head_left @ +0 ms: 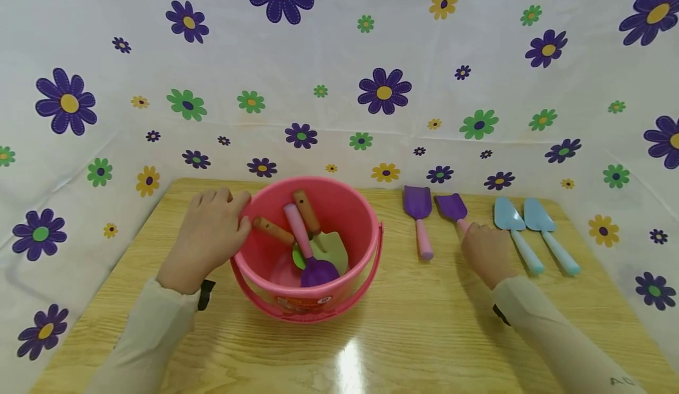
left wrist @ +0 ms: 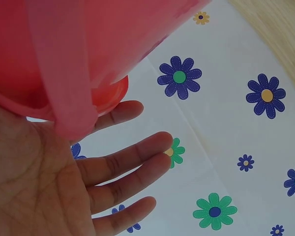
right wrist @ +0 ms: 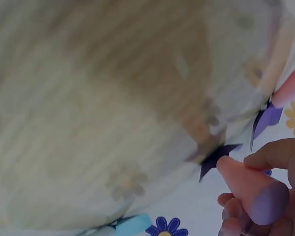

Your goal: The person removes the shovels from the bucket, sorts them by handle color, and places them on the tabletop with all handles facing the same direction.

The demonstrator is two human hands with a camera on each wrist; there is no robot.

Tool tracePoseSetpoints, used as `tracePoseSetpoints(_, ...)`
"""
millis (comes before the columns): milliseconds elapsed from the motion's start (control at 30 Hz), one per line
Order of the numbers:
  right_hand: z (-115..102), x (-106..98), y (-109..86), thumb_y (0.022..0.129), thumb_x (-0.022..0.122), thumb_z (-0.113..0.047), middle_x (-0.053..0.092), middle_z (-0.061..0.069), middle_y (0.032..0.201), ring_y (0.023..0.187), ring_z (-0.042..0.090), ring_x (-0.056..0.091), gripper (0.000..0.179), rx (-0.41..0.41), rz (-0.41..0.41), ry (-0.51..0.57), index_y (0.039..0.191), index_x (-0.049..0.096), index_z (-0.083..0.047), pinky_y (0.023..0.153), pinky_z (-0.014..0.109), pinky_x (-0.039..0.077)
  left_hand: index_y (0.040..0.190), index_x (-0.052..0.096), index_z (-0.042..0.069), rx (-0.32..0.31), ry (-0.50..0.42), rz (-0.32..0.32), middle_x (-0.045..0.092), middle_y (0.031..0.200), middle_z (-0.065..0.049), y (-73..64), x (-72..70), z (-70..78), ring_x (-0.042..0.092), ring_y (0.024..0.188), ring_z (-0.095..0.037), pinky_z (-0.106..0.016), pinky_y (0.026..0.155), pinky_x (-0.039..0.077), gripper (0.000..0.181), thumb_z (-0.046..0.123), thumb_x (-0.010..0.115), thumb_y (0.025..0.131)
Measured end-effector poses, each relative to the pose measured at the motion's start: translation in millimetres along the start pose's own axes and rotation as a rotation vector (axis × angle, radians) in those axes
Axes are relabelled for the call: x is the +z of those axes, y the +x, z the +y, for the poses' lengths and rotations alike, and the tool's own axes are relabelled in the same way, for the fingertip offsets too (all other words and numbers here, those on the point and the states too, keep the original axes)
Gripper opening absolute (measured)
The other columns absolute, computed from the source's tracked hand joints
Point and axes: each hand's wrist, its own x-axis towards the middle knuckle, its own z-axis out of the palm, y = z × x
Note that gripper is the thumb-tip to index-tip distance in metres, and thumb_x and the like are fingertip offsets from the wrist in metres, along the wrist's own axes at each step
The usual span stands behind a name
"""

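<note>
At the left side of a pink bucket (head_left: 366, 205), my left hand (head_left: 214, 232) holds the rim, thumb over the edge. Its other fingers (left wrist: 132, 152) spread outside the wall in the left wrist view. Inside the bucket lie a purple shovel with a pink handle (head_left: 299, 229) and green-bladed tools with wooden handles (head_left: 273, 230). My right hand (head_left: 485, 252) grips the pink handle (right wrist: 250, 187) of another purple shovel (head_left: 452, 206), whose blade points to the back of the table. A matching purple shovel (head_left: 418, 202) lies just left of it.
Two light blue trowels (head_left: 509, 214) (head_left: 539, 216) lie side by side to the right of my right hand. The bucket's pink handle (head_left: 318, 316) hangs down in front. Behind the wooden table (head_left: 414, 335) stands a white flowered cloth (head_left: 329, 46).
</note>
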Motion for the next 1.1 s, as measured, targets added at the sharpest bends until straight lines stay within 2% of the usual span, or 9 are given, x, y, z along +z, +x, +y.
tracePoseSetpoints(100, -4.2, 4.0, 2.1, 0.094, 0.043, -0.019, 0.050, 0.014, 0.056, 0.051, 0.032, 0.054, 0.036, 0.029, -0.081, 0.071, 0.066, 0.047, 0.003, 0.051, 0.042, 0.042, 0.120, 0.053, 0.005, -0.005, -0.002, -0.002, 0.054, 0.099, -0.020, 0.1, -0.4, -0.4, 0.048, 0.096, -0.036, -0.057, 0.091, 0.039, 0.037, 0.020, 0.056, 0.087)
tracePoseSetpoints(167, -5.7, 4.9, 3.3, 0.090, 0.044, -0.017, 0.051, 0.015, 0.060, 0.056, 0.033, 0.056, 0.028, 0.048, -0.159, 0.095, 0.070, 0.047, 0.003, 0.056, 0.043, 0.042, 0.120, 0.053, 0.005, -0.006, -0.003, -0.003, 0.054, 0.099, -0.020, 0.1, -0.1, -0.3, 0.048, 0.096, -0.036, -0.057, 0.091, 0.039, 0.037, 0.020, 0.056, 0.087)
tracePoseSetpoints(267, -6.6, 5.0, 4.7, 0.085, 0.046, -0.015, 0.052, 0.016, 0.063, 0.060, 0.034, 0.057, 0.022, 0.057, -0.214, 0.114, 0.074, 0.048, 0.004, 0.059, 0.045, 0.042, 0.120, 0.053, 0.005, -0.004, -0.005, -0.006, 0.055, 0.100, -0.020, -0.3, -0.3, 0.4, 0.048, 0.097, -0.037, -0.058, 0.092, 0.038, 0.037, 0.020, 0.055, 0.087)
tracePoseSetpoints(567, -6.9, 11.3, 7.3, 0.088, 0.043, -0.017, 0.056, 0.018, 0.063, 0.060, 0.036, 0.059, 0.025, -0.009, -0.245, 0.122, 0.079, 0.049, 0.005, 0.058, 0.047, 0.044, 0.121, 0.053, 0.004, -0.001, -0.005, -0.003, 0.055, 0.102, -0.022, -0.7, -0.9, 0.6, 0.048, 0.097, -0.038, -0.058, 0.093, 0.038, 0.037, 0.020, 0.054, 0.088)
tracePoseSetpoints(800, -8.4, 13.7, 12.2, 0.087, 0.045, -0.021, 0.058, 0.019, 0.067, 0.063, 0.038, 0.060, 0.028, 0.002, -0.227, 0.150, 0.079, 0.050, 0.005, 0.061, 0.050, 0.044, 0.121, 0.053, 0.004, -0.002, -0.012, -0.008, 0.056, 0.103, -0.022, -0.3, -0.9, 0.1, 0.048, 0.098, -0.038, -0.059, 0.094, 0.037, 0.037, 0.021, 0.054, 0.088)
tracePoseSetpoints(1000, -7.7, 10.6, 13.5, 0.089, 0.044, -0.029, 0.056, 0.018, 0.069, 0.064, 0.035, 0.058, 0.035, 0.016, -0.275, 0.146, 0.087, 0.050, 0.006, 0.064, 0.049, 0.043, 0.122, 0.052, 0.004, -0.004, -0.011, -0.015, 0.056, 0.104, -0.022, -0.3, -0.8, 0.1, 0.048, 0.099, -0.038, -0.058, 0.094, 0.038, 0.038, 0.021, 0.053, 0.089)
tracePoseSetpoints(1100, -7.8, 7.5, 13.2, 0.089, 0.043, -0.032, 0.055, 0.021, 0.075, 0.068, 0.037, 0.056, 0.040, 0.008, -0.233, 0.118, 0.093, 0.050, 0.007, 0.066, 0.051, 0.043, 0.122, 0.052, 0.004, -0.007, -0.011, -0.015, 0.056, 0.103, -0.022, -0.6, -0.3, -0.7, 0.048, 0.098, -0.038, -0.058, 0.094, 0.038, 0.038, 0.021, 0.053, 0.089)
